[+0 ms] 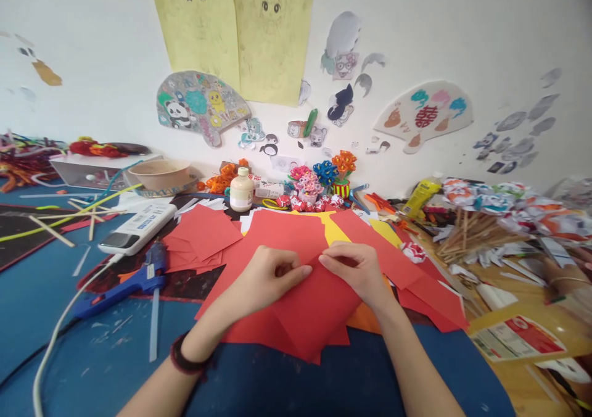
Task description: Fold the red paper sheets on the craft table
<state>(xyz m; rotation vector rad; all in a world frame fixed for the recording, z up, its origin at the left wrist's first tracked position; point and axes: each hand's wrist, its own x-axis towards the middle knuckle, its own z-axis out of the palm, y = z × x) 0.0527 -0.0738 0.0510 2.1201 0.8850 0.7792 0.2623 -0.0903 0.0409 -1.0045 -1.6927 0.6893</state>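
As two bare hands worked over a crowded blue table (259, 383), a red paper sheet (317, 318) hung slanted between them, directly in front of the person and above other red paper. The left hand (271, 275), its fingers curled, pinched the sheet's edge between thumb and forefinger; the right hand (358, 272) nipped it near the upper corner, fingertips together. The two hands were near each other but apart. A dark band (189, 354) circled the left wrist.

Larger red sheets (272, 232) spread beneath, with a pile of red squares (210, 232) to the left and more red strips (435, 300) to the right. A blue glue gun (124, 287) lay at left, a clear glue stick (154, 324) just beside it, near a white power strip (139, 229). Behind the paper stood a cream-coloured bottle (242, 190) and bright craft flowers (325, 173). At far right, near a bundle of wooden sticks (465, 235) and a yellow labelled bottle (518, 337) on its side, another person's hand (562, 275) showed, too blurred to read. Two decorated fans (424, 116) and yellow drawings (272, 41) covered part of the white wall (106, 53).
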